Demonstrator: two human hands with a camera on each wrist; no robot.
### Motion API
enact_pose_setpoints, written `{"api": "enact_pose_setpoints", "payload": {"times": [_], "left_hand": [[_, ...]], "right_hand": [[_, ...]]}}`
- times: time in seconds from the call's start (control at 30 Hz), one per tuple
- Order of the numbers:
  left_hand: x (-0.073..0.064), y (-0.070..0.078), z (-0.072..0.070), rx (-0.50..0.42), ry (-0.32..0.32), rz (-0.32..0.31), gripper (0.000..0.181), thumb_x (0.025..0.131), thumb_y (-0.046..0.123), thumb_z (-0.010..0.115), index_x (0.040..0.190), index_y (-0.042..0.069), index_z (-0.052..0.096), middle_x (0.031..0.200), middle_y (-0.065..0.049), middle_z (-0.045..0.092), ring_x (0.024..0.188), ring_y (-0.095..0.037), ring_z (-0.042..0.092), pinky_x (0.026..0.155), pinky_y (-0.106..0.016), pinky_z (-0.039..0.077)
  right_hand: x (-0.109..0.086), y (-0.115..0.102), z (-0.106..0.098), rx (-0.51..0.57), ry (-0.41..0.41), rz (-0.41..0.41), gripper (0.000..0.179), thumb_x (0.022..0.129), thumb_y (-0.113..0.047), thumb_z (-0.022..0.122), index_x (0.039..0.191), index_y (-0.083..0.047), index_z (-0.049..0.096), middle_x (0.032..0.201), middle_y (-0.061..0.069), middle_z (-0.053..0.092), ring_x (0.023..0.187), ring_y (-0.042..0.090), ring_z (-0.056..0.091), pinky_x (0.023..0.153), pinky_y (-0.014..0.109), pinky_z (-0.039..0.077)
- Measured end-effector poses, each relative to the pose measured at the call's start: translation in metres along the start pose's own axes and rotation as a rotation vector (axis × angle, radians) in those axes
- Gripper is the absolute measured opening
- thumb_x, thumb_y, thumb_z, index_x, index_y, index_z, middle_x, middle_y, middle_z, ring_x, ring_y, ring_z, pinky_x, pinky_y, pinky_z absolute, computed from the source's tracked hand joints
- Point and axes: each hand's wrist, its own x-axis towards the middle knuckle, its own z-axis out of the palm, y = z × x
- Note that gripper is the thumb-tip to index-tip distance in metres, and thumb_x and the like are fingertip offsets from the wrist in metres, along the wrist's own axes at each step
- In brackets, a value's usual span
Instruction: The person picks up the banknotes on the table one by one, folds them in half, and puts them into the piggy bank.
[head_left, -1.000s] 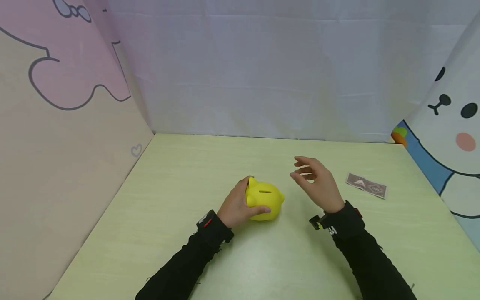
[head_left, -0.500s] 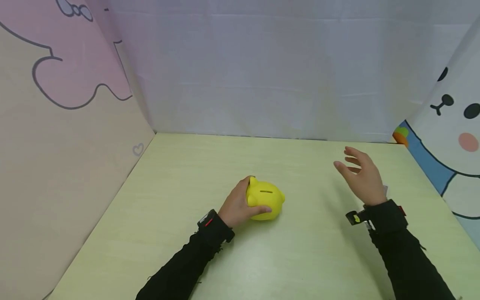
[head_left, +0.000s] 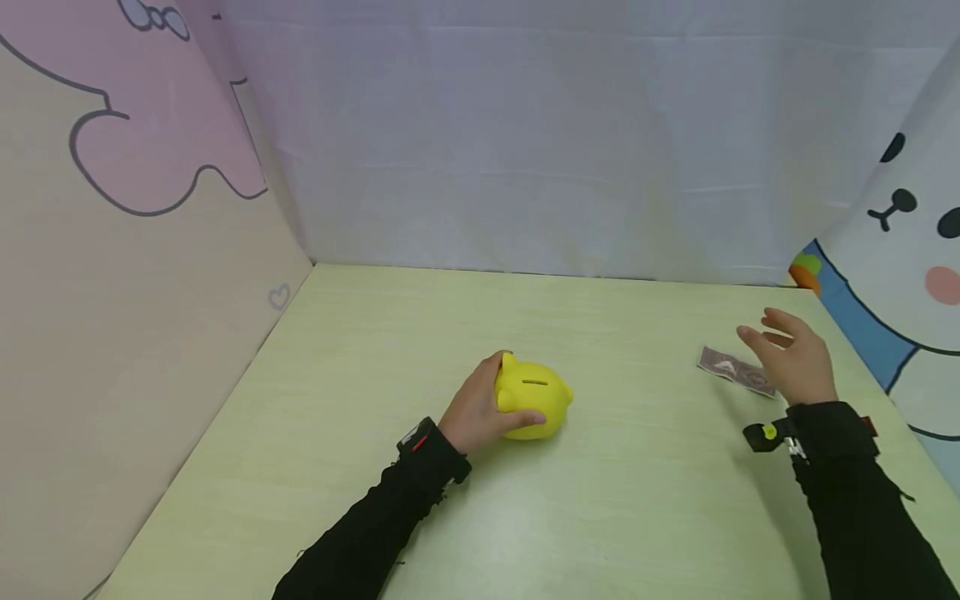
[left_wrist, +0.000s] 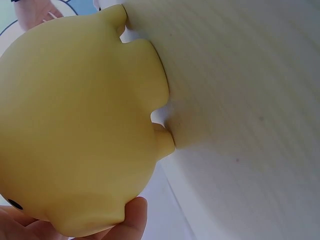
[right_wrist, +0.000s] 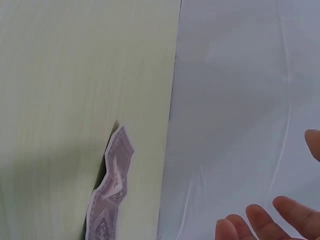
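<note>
A yellow piggy bank [head_left: 542, 398] with a slot in its top stands on the table. My left hand [head_left: 483, 410] grips it from the left side, thumb across its front. Close up in the left wrist view, the piggy bank [left_wrist: 80, 110] has its feet on the tabletop, and fingertips [left_wrist: 135, 212] curl against its head. My right hand [head_left: 798, 360] hovers over the right end of a creased banknote [head_left: 735, 371], its fingers loosely bent and holding nothing. From the right wrist, the banknote [right_wrist: 111, 187] looks crumpled and partly raised off the table.
The pale table [head_left: 420, 317] is bounded at the back by a white sheet [head_left: 525, 150]. Panels with cartoon drawings stand on the left [head_left: 150, 333] and right [head_left: 922, 333], the right one close beyond my right hand.
My right hand has moved rightward from near the piggy bank to above the banknote. My left hand keeps its grip, and the piggy bank stays in place.
</note>
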Motion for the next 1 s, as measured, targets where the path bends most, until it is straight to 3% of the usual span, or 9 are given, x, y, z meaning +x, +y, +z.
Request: {"api": "enact_pose_setpoints", "payload": {"times": [0.43,1.0], "left_hand": [[0.0,0.001,0.001,-0.009,-0.004,-0.004,0.082,0.072,0.042,0.087,0.134,0.012,0.043,0.11,-0.001,0.055,0.091,-0.016,0.052,0.078,-0.029,0.049],[-0.001,0.001,0.001,-0.02,-0.001,-0.014,0.086,0.072,0.044,0.086,0.138,0.011,0.041,0.115,0.0,0.055,0.094,-0.016,0.053,0.081,-0.03,0.049]], "right_hand": [[0.008,0.043,-0.017,-0.149,-0.04,0.172,0.081,0.102,-0.049,0.04,0.15,0.012,0.016,0.145,0.043,0.028,0.127,0.061,0.032,0.099,0.07,0.036],[0.016,0.068,-0.018,-0.305,-0.171,0.238,0.086,0.1,-0.049,0.042,0.142,0.023,0.019,0.135,0.049,0.029,0.121,0.062,0.034,0.099,0.067,0.039]]}}
